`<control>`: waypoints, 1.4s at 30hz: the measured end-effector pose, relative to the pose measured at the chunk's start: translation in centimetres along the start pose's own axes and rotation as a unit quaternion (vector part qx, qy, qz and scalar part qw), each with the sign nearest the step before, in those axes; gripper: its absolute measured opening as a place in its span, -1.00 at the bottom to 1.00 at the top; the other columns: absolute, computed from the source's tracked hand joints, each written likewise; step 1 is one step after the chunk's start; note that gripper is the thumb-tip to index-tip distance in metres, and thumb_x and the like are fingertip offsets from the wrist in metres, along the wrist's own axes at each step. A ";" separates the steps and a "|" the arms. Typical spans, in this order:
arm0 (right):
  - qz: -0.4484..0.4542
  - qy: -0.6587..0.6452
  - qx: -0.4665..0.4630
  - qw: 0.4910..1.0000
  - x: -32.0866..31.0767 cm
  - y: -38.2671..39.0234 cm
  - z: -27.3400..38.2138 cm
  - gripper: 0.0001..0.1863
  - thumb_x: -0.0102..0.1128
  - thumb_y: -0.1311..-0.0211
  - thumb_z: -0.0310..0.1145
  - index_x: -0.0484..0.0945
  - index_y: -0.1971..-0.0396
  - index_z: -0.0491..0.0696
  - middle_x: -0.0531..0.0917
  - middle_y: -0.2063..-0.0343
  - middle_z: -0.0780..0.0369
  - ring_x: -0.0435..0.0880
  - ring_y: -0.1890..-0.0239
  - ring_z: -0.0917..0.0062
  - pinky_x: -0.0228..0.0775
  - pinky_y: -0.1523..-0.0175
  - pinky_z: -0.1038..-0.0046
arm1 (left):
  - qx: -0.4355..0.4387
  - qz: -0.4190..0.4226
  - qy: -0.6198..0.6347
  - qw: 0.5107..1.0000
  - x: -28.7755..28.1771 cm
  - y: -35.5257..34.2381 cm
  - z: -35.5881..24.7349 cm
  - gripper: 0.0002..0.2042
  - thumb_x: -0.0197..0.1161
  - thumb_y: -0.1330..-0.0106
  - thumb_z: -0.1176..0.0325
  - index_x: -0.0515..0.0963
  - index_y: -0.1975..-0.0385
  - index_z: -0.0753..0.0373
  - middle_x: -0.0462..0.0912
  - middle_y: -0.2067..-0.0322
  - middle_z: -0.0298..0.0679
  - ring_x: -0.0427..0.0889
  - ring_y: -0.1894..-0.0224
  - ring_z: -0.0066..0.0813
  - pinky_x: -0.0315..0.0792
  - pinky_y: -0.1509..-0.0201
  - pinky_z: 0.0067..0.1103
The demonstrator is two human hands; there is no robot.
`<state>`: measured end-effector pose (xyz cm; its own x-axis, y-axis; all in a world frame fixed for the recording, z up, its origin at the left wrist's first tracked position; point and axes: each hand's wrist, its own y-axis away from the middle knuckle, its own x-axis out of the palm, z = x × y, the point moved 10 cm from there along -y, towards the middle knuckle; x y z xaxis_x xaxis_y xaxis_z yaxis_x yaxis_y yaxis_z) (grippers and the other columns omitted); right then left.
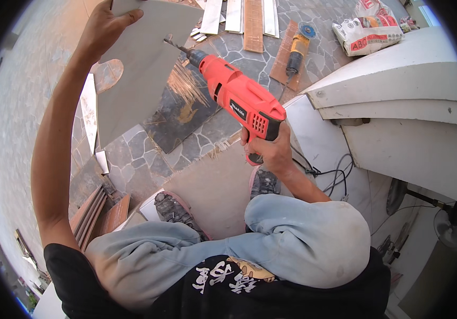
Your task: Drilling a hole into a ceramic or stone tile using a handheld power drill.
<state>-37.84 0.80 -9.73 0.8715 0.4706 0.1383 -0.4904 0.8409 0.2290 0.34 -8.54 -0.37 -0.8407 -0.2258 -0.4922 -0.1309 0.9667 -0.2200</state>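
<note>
At the top, my left hand (108, 26) grips the upper edge of a large grey panel (132, 85), which is held up at a slant. My right hand (273, 151) is closed round the handle of a red power drill (241, 93), pointed up and left. The drill's bit (171, 43) is over the panel's right part; whether it touches is unclear. A dark board (180, 130) with pale splinters lies on the stone-patterned floor (138, 154) behind them. My knees are bent below, over a pale board (212, 196).
An angle grinder (297, 50) lies on a wooden plank. Loose strips (252, 24) and a printed sack (364, 34) are at the back. A white curved structure (398, 101) takes up the right, with cables (334, 175) beside it. Stacked brown tiles (93, 212) are at left.
</note>
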 end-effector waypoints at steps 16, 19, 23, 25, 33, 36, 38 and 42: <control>-0.008 0.037 0.002 0.999 -2.8 0.9 -0.4 -0.50 0.11 0.20 -0.64 0.60 0.09 -0.28 0.70 0.34 0.13 0.73 0.33 0.37 0.57 0.23 0.46 | -0.024 0.026 0.033 0.999 -0.7 0.6 0.1 -0.76 0.35 -0.38 0.39 0.64 -0.02 0.15 0.67 0.10 -0.35 0.66 0.11 -0.55 0.58 0.04 -0.57; 0.021 -0.157 0.092 0.983 -3.3 1.6 -1.4 -0.49 0.07 0.24 -0.57 0.59 0.12 -0.32 0.69 0.35 0.07 0.71 0.34 0.35 0.59 0.35 0.42 | -0.043 -0.022 0.062 0.997 -3.5 1.5 1.6 -0.76 0.36 -0.37 0.38 0.63 -0.01 0.16 0.66 0.08 -0.36 0.65 0.09 -0.56 0.57 0.01 -0.58; 0.007 -0.195 0.107 0.975 -3.4 2.1 -2.0 -0.27 -0.01 0.33 -0.52 0.48 -0.07 -0.30 0.65 0.27 -0.02 0.68 0.31 0.26 0.58 0.46 0.38 | -0.033 -0.039 0.031 0.998 -6.5 2.5 2.3 -0.68 0.46 -0.32 0.21 0.66 -0.03 0.09 0.71 0.15 -0.23 0.72 0.14 -0.43 0.68 0.08 -0.50; -0.001 -0.205 0.114 0.972 -3.4 2.2 -2.2 -0.27 0.00 0.33 -0.51 0.49 -0.08 -0.29 0.65 0.28 -0.02 0.67 0.33 0.27 0.57 0.46 0.38 | -0.052 -0.024 0.033 0.998 -7.4 3.2 2.7 -0.69 0.47 -0.31 0.24 0.67 -0.01 0.11 0.71 0.17 -0.26 0.70 0.17 -0.48 0.67 0.10 -0.53; 0.036 -0.188 0.119 0.974 -2.1 2.8 -3.0 -0.49 0.06 0.26 -0.53 0.59 0.15 -0.32 0.68 0.34 0.04 0.68 0.38 0.40 0.54 0.43 0.45 | -0.076 -0.113 0.024 0.990 -10.7 6.6 2.8 -0.62 0.49 -0.29 0.31 0.67 -0.09 0.18 0.74 0.08 -0.18 0.72 0.07 -0.40 0.66 0.05 -0.51; 0.044 -0.152 0.132 0.979 -1.9 3.0 -3.3 -0.51 0.06 0.27 -0.53 0.59 0.18 -0.32 0.68 0.35 0.05 0.68 0.39 0.41 0.53 0.43 0.44 | -0.078 -0.171 0.029 0.982 -11.6 6.8 2.8 -0.63 0.49 -0.29 0.34 0.68 -0.09 0.22 0.74 0.05 -0.15 0.73 0.06 -0.38 0.67 0.03 -0.50; 0.037 -0.153 0.130 0.979 -2.1 2.9 -3.1 -0.49 0.05 0.27 -0.54 0.58 0.15 -0.32 0.67 0.34 0.05 0.68 0.38 0.40 0.54 0.43 0.44 | -0.092 -0.236 0.048 0.966 -12.8 7.5 3.0 -0.63 0.48 -0.28 0.37 0.67 -0.09 0.24 0.74 0.03 -0.11 0.73 0.02 -0.31 0.68 -0.03 -0.50; 0.012 -0.160 0.111 0.981 -2.6 2.6 -2.2 -0.44 0.04 0.27 -0.54 0.55 0.08 -0.30 0.66 0.32 0.05 0.67 0.35 0.39 0.54 0.43 0.43 | -0.035 -0.281 0.106 0.953 -12.3 8.3 2.3 -0.62 0.48 -0.28 0.40 0.66 -0.11 0.24 0.73 0.01 -0.07 0.73 -0.02 -0.24 0.68 -0.08 -0.47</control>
<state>-41.33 2.35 -11.66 0.8296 0.3513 0.4339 -0.5317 0.7344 0.4219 10.77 1.94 1.89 -0.7141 -0.6877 -0.1311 -0.6197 0.7080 -0.3387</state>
